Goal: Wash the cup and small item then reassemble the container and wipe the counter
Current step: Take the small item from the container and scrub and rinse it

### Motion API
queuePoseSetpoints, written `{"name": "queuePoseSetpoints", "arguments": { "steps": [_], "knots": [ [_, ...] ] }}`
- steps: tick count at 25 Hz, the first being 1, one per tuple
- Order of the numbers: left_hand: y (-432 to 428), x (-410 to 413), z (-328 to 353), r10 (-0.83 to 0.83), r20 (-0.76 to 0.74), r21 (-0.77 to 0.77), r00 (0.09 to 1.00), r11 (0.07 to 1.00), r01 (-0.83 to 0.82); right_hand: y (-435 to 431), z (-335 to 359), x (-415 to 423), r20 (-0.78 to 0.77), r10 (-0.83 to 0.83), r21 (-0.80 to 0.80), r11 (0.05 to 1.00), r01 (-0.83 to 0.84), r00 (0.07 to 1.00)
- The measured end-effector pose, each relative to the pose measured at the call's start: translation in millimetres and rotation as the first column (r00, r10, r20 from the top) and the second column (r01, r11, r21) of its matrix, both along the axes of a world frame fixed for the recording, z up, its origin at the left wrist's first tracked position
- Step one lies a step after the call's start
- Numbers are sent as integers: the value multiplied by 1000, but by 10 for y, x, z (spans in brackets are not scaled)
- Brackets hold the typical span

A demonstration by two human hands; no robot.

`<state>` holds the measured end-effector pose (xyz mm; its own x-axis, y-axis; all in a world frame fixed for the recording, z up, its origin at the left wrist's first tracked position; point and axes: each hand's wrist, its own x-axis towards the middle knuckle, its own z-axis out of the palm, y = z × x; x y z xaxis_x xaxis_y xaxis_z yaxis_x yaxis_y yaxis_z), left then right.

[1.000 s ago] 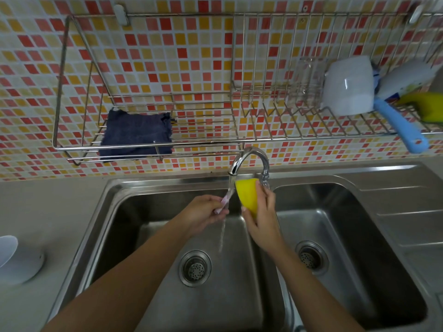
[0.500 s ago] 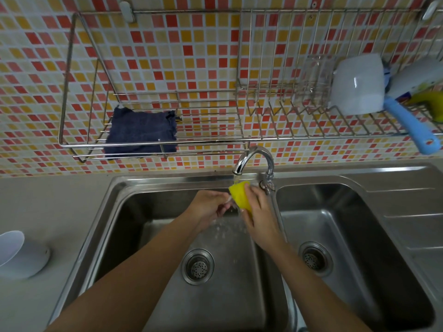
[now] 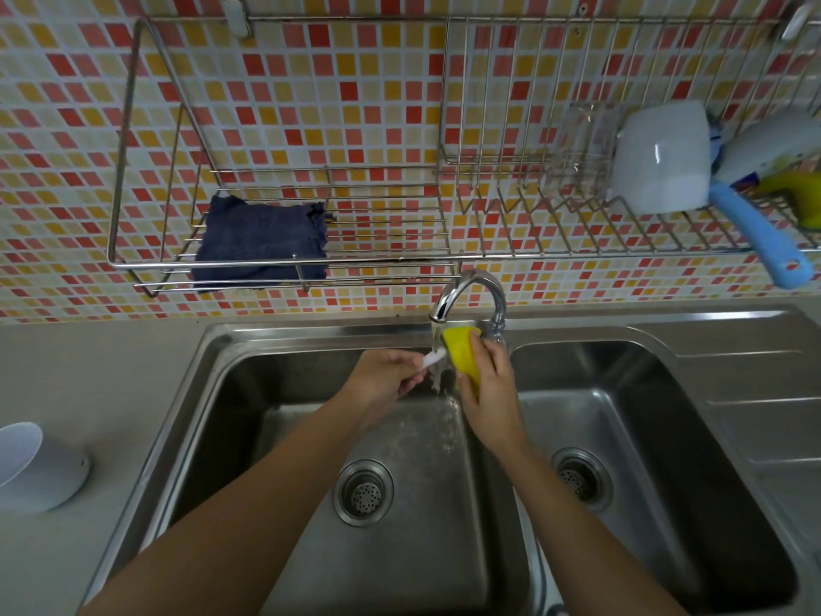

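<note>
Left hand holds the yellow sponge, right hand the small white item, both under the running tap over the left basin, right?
Hands are swapped. The head view shows the right hand holding the yellow sponge and the left hand the small white item. The rest stands.

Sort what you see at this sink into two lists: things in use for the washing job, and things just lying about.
In use: left hand holding small white item; right hand holding yellow sponge; running tap; white container; blue cloth.

Lying about: white cup, clear glass, blue-handled tool on the rack.
</note>
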<state>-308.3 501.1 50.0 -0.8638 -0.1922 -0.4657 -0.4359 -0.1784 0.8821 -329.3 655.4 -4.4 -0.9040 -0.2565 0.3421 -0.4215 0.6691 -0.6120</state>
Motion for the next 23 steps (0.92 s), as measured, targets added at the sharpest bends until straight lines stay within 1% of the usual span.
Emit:
{"name": "queuePoseSetpoints", "arguments": {
  "steps": [3, 5, 7, 9, 10, 12, 13, 14, 16, 18, 20, 23],
  "knots": [
    [6, 23, -65, -1, -43, -173, 999, 985, -6, -18, -28, 65, -23, 35, 63, 997, -33, 999],
    [28, 44, -102, 1, -66, -287, 998, 958, -20, -21, -41, 93, 9, -18, 9, 1000, 18, 1000],
    [61, 62, -93, 12, -98, -425, 995, 904, -53, -24, -64, 114, 0, -5, 10, 1000, 5, 1000],
    [85, 82, -67, 28, -152, -505, 988, 857, -103, -21, -67, 131, 10, -18, -12, 1000, 18, 1000],
    [99, 94, -53, 20, -185, -522, 983, 845, -115, -24, -46, 144, 24, -36, -36, 999, 36, 999],
    [130, 103, -44, -13, -245, -559, 969, 819, -130, -27, -55, 155, -18, -8, -32, 999, 7, 1000],
    [137, 106, -51, -24, -263, -577, 964, 805, -137, -17, -79, 150, -14, -9, -30, 1000, 9, 1000],
    [144, 116, -62, -41, -282, -596, 959, 790, -141, -3, -90, 138, 19, -47, -56, 997, 48, 999],
    [171, 144, -74, -118, -348, -665, 930, 730, -157, 36, -131, 110, 72, -113, -103, 987, 120, 991],
    [176, 161, -86, -173, -427, -705, 888, 678, -207, 44, -158, 124, 62, -92, -90, 991, 97, 994],
    [180, 155, -87, -162, -458, -694, 874, 679, -237, 14, -158, 146, 56, -86, -113, 989, 92, 995],
    [222, 92, -68, -68, -436, -599, 897, 766, -233, -36, -208, 185, 71, -81, -130, 987, 90, 994]
  ]
}}
